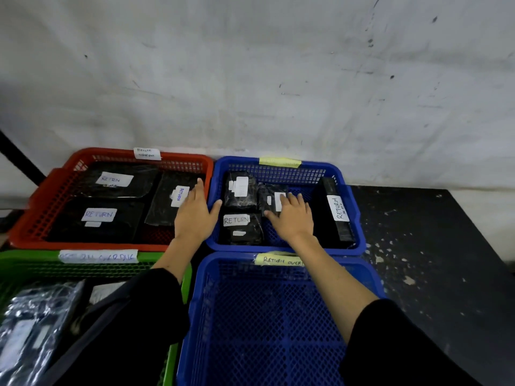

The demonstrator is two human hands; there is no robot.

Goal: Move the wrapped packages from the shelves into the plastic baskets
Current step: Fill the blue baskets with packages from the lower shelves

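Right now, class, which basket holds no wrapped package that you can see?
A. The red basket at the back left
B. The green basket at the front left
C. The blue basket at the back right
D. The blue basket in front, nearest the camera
D: only bare mesh shows inside the near blue basket, while the red basket, the far blue basket and the green basket each hold black-wrapped packages.
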